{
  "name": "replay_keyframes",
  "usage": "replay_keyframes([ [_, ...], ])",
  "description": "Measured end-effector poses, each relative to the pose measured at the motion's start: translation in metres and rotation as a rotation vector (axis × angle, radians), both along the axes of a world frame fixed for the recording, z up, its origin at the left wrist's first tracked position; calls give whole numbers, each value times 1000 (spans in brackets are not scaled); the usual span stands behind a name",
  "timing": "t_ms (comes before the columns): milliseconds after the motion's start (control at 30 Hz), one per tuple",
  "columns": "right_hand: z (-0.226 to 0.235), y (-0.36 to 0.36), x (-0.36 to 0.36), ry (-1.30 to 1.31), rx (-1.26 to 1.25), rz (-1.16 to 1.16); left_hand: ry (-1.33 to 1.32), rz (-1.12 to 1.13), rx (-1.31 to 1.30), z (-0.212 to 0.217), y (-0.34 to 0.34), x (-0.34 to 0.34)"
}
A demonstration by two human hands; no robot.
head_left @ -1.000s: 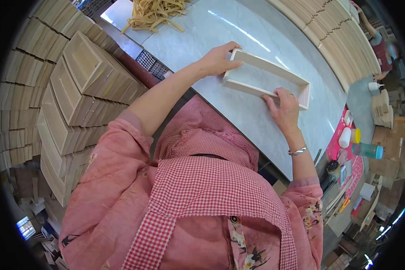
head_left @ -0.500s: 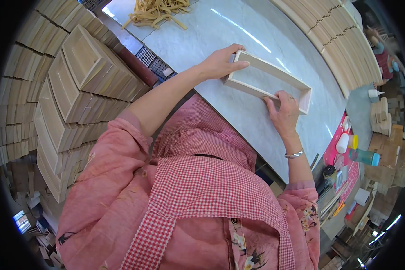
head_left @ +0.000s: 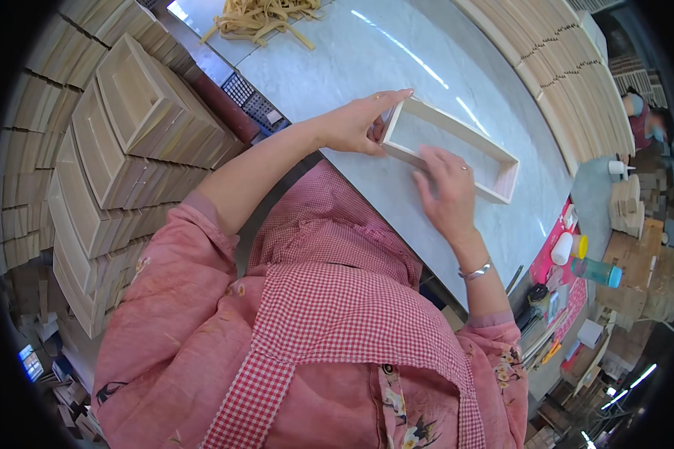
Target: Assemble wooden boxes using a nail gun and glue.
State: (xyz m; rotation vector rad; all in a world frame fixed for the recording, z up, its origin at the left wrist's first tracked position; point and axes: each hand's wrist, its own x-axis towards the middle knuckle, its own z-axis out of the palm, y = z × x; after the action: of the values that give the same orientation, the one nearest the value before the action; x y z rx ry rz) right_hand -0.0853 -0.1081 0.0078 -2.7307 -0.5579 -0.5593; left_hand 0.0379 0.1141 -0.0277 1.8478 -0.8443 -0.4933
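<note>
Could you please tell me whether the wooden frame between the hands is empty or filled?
Empty, as far as shows: only pale surface appears inside the wooden frame, though the right hand hides a little.

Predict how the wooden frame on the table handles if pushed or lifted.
Frame: probably light for its size, given thin walls and an open top. Likely stiff rather than floppy; its sides look straight and joined at the corners. May slide easily, since the table looks smooth and glossy.

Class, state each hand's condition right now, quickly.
Left hand: spread against one end of the wooden frame; grip cannot be told.
Right hand: open, at the frame's near side; contact cannot be told.
</note>
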Motion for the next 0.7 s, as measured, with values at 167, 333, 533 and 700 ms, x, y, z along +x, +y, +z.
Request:
replay_keyframes([
  [167,-12,24,14,56,109,163,-11,3,-78,-3,-2,2],
  [333,-11,26,18,117,147,220,-37,-15,-172,-13,-6,-2],
  [533,16,45,48,129,219,247,-19,-22,-226,-18,-1,-3],
  [700,28,117,170,197,297,297,-15,-242,153,-23,-5,9],
])
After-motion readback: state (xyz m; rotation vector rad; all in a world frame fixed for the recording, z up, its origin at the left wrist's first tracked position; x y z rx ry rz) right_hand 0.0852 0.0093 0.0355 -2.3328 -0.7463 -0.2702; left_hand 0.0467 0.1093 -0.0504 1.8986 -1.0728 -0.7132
